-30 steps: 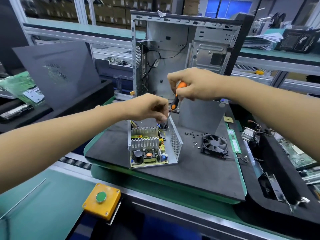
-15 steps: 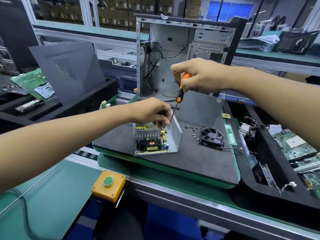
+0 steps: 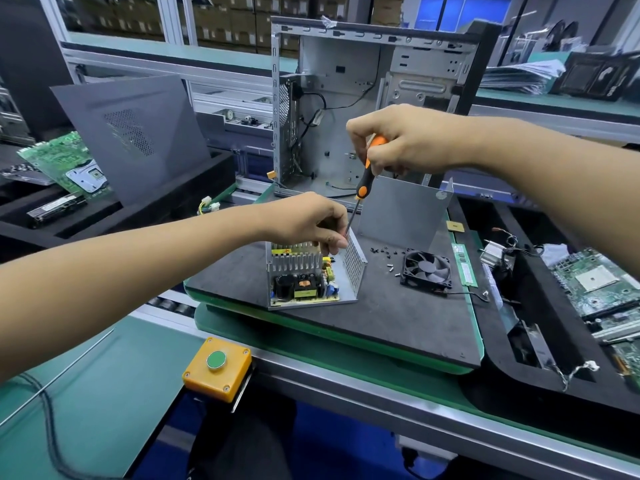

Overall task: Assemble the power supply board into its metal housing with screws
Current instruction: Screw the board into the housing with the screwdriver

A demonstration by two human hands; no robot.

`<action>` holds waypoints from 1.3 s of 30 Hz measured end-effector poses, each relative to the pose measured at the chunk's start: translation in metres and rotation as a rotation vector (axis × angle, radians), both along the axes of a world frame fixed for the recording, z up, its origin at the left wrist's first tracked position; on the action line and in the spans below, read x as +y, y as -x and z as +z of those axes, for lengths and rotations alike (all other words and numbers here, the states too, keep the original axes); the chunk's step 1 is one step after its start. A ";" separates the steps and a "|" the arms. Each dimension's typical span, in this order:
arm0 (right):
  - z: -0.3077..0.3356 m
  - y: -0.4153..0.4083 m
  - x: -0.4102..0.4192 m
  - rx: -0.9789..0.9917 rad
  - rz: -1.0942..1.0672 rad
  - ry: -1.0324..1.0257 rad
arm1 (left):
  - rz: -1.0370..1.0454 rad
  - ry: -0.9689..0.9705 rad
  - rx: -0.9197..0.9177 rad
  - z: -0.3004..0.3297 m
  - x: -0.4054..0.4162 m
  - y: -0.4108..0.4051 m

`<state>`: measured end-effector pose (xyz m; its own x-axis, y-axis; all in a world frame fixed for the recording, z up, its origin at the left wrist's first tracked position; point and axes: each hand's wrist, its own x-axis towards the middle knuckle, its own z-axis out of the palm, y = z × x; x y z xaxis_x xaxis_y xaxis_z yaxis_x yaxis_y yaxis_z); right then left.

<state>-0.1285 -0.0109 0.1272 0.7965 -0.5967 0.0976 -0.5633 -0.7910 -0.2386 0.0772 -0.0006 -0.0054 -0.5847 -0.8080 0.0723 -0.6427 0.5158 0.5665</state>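
Power supply board (image 3: pixel 304 287) sits inside its open metal housing (image 3: pixel 353 268) on the dark mat (image 3: pixel 381 313), near the mat's front-left edge; the housing's perforated right wall stands upright just beside the board. Nearer you, a yellow button box (image 3: pixel 217 368) sits at the front edge of the counter (image 3: pixel 104 375), well apart from the housing.

Your left hand (image 3: pixel 308 221) hangs over the rear of the housing, fingers (image 3: pixel 334 242) curled and pinched together at the screwdriver's tip; what they pinch is too small to tell. Your right hand (image 3: pixel 405 143) is above and behind it, fingers clamped on the handle of the orange-and-black screwdriver (image 3: pixel 363 183), whose shaft slants down-left into the housing's rear right corner.

Right of the housing, loose screws (image 3: pixel 384 256) lie scattered on the mat, with the black fan (image 3: pixel 426 270) just beyond them and a green memory stick (image 3: pixel 464 268) along the mat's right edge. Bare mat lies in front of the fan. Behind, a bent metal cover (image 3: pixel 403 209) stands upright, and the open computer case (image 3: pixel 363 98) stands farther back.
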 end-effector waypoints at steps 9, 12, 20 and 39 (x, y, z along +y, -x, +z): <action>-0.006 -0.001 0.001 0.060 0.032 -0.003 | -0.039 -0.059 0.001 -0.008 0.001 0.001; -0.006 -0.004 0.004 0.118 0.027 0.033 | -0.049 -0.061 0.001 -0.010 -0.002 0.001; -0.010 -0.007 0.011 0.194 0.081 0.201 | -0.088 -0.030 -0.052 -0.016 -0.007 0.000; -0.009 -0.004 0.000 0.154 0.089 0.110 | -0.086 -0.038 0.000 -0.020 -0.014 -0.002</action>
<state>-0.1242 -0.0108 0.1178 0.8560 -0.5160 0.0315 -0.5134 -0.8557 -0.0649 0.0788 -0.0149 -0.0250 -0.6520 -0.7570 0.0421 -0.5973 0.5471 0.5865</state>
